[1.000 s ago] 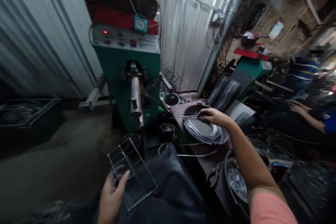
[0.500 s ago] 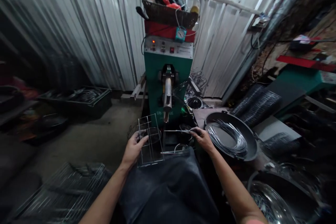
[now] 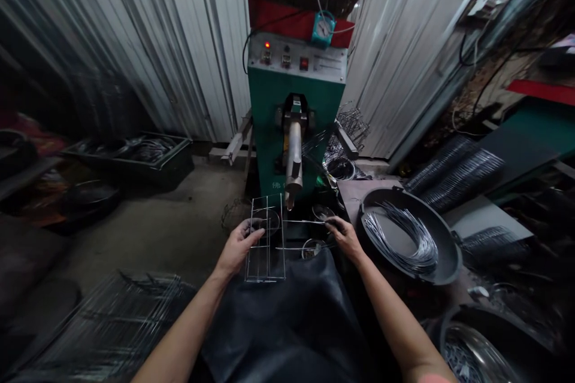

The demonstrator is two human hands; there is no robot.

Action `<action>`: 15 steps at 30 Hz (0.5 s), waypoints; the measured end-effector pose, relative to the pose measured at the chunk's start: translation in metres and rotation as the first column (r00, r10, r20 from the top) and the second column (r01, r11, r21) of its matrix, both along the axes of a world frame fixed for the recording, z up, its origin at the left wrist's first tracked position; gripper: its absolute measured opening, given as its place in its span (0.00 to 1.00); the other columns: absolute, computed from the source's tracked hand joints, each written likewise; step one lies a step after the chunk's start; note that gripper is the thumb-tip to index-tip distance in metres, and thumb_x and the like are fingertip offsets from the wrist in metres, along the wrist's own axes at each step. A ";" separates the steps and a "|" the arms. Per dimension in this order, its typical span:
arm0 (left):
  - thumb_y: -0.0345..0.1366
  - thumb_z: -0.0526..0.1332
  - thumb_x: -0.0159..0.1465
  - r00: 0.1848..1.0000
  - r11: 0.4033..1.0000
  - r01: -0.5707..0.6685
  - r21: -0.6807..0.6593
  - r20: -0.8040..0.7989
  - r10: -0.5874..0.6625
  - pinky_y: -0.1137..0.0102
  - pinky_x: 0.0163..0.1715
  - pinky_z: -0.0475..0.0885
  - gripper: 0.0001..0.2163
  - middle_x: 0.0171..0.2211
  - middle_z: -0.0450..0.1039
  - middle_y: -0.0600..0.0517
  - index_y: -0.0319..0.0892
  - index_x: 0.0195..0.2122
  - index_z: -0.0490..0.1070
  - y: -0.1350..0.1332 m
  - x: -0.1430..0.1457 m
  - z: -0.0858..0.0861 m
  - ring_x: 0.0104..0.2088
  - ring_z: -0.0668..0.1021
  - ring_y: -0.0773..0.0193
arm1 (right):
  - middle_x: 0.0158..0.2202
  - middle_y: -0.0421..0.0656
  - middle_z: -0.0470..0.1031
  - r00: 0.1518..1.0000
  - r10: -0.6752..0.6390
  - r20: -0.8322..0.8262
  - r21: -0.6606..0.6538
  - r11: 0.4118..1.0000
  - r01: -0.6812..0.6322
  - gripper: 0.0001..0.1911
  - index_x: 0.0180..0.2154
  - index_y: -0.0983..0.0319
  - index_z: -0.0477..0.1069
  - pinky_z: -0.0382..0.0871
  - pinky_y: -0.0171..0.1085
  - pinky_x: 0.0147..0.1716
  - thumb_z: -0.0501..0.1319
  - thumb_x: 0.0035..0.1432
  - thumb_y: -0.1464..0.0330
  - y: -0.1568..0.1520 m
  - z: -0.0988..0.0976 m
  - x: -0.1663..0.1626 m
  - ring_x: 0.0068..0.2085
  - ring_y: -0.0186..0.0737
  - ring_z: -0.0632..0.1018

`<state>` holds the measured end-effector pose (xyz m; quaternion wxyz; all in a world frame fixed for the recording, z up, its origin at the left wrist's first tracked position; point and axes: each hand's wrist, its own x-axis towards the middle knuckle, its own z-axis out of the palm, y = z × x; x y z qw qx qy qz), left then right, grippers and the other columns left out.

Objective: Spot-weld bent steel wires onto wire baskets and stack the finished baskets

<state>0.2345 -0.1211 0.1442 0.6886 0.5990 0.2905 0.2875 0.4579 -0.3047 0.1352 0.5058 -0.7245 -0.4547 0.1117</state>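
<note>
My left hand (image 3: 240, 245) is closed around a wire of a small rectangular wire rack (image 3: 268, 269), which stands upright over my lap. Between the fingertips of my right hand (image 3: 345, 236) a thin metal wire (image 3: 305, 221) is pinched, pointing left towards the rack. Just beyond both hands is a green spot welding machine (image 3: 269, 96), its grey cylindrical electrode arm (image 3: 294, 155) reaching down above the rack and wire. The wire's left end comes near the rack's right side; I cannot tell whether they touch.
To the right stands a black pan (image 3: 368, 233) holding a bundle of wires (image 3: 417, 245). A metal bowl of small parts (image 3: 480, 353) is at lower right. Stacked wire racks (image 3: 112, 323) lie at lower left. A bin (image 3: 166, 176) stands farther back left. A dark cloth (image 3: 287, 323) covers my lap.
The view has tilted down and moved closer to the machine. My left hand has turned the wire rack more upright and brought it rightwards. My right hand still holds the wire.
</note>
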 end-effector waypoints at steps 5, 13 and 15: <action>0.44 0.67 0.46 1.000 0.999 0.003 -0.051 -0.001 -0.004 0.74 0.26 0.61 0.21 0.25 0.67 0.56 0.39 0.39 0.70 0.002 0.010 0.000 0.25 0.67 0.69 | 0.35 0.44 0.74 0.999 -0.031 0.034 0.013 0.999 0.031 0.11 0.33 0.60 0.72 0.67 0.39 0.41 0.56 0.55 0.60 0.006 -0.009 0.011 0.37 0.40 0.74; 0.44 0.67 0.46 1.000 0.998 0.010 -0.062 0.003 -0.009 0.74 0.26 0.61 0.21 0.26 0.66 0.56 0.39 0.39 0.71 0.008 0.022 -0.004 0.25 0.67 0.69 | 0.33 0.43 0.73 1.000 -0.017 0.001 -0.014 1.000 0.017 0.12 0.33 0.61 0.71 0.67 0.38 0.40 0.56 0.55 0.59 0.013 -0.016 0.024 0.37 0.40 0.73; 0.43 0.67 0.46 1.000 0.998 0.012 -0.068 0.003 -0.011 0.74 0.26 0.61 0.21 0.27 0.68 0.55 0.39 0.39 0.70 0.009 0.023 -0.004 0.26 0.67 0.69 | 0.33 0.43 0.73 1.000 -0.010 -0.005 -0.025 1.000 0.010 0.13 0.33 0.61 0.71 0.67 0.37 0.40 0.56 0.56 0.59 0.014 -0.018 0.028 0.37 0.40 0.73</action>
